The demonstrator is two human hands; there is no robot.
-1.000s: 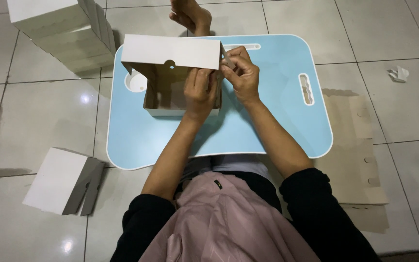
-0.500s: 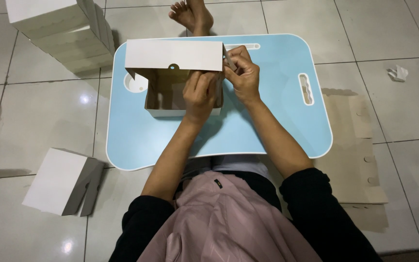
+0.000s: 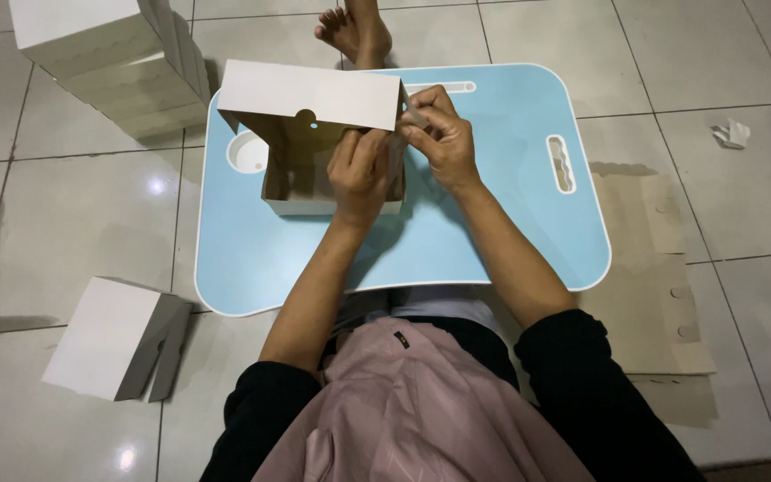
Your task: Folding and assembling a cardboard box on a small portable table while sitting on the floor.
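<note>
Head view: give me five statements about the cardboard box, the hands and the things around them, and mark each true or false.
1. The cardboard box sits on a light blue lap table. True.
2. The box's lid is closed flat. False: the lid stands open.
3. Both hands are at the box's right side, the left hand and the right hand. True.
4. A stack of white boxes stands on the table. False: it stands on the tiled floor, upper left.
5. Flat brown cardboard lies on the floor right of the table. True.
</note>
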